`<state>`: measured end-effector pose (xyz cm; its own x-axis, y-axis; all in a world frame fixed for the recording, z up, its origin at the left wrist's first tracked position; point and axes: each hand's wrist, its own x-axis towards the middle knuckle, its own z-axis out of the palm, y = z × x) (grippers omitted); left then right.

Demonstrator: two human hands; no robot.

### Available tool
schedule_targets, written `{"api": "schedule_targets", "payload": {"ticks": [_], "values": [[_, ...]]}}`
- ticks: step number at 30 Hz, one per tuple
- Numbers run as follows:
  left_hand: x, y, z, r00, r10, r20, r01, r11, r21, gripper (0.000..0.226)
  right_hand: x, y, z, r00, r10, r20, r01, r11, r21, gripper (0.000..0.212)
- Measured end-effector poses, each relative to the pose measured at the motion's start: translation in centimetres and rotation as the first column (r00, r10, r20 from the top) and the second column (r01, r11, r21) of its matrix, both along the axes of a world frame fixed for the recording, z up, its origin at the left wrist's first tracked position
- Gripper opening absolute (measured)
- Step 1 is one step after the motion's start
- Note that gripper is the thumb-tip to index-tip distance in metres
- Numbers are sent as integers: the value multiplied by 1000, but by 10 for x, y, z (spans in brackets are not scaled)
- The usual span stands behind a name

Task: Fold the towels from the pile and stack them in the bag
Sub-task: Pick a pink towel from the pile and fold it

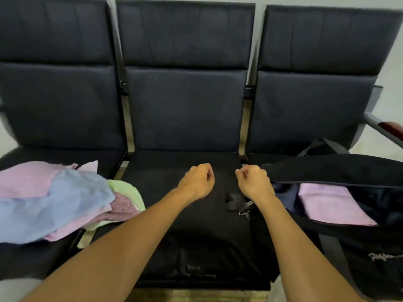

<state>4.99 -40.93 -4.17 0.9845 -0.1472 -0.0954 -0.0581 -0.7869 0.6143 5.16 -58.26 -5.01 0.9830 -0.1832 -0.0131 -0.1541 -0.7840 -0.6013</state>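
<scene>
A loose pile of towels (54,199) in blue, pink and light green lies on the left seat. On the right seat is a black bag (340,171) with its top open, and a folded pink towel (333,203) lies flat inside it. My left hand (197,179) and my right hand (254,182) hover side by side over the middle seat (174,214). Both have their fingers curled into loose fists, and I see nothing held in either. The right hand is close to the bag's left end.
Three dark padded seats stand in a row with high backrests. The bag's grey strap and metal clip (245,209) lie on the middle seat by my right wrist. A metal armrest (383,127) sticks out at the far right.
</scene>
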Motion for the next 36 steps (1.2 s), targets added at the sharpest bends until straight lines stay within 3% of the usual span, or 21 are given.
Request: {"api": "schedule_targets", "payload": {"ticks": [8, 14, 18, 23, 28, 32, 34, 36], "values": [[-29, 149, -24, 969, 247, 13, -247, 962, 112, 6, 5, 129, -9, 929, 334, -157, -342, 940, -21, 32], [-51, 232, -60, 922, 377, 90, -384, 861, 333, 25, 9, 202, -28, 845, 495, -202, -505, 863, 1, 29], [-59, 267, -79, 925, 376, 62, -361, 814, 456, 27, 4, 253, -39, 739, 639, -214, -648, 761, 36, 25], [-65, 285, -87, 944, 321, -79, -184, 707, 683, 36, -3, 308, -55, 635, 746, -198, -749, 658, 75, 31], [-71, 290, -90, 929, 318, -189, -99, 705, 702, 54, -7, 343, -87, 511, 806, -300, -851, 524, -42, 28], [-71, 296, -87, 936, 337, -103, -188, 725, 663, 58, -6, 359, -100, 500, 826, -260, -866, 487, -116, 22], [-67, 301, -87, 942, 329, -56, -240, 785, 571, 50, -5, 364, -102, 515, 833, -204, -857, 497, -134, 30], [-63, 304, -83, 942, 336, 21, -317, 867, 384, 34, -4, 365, -99, 543, 827, -147, -838, 523, -157, 32]]}}
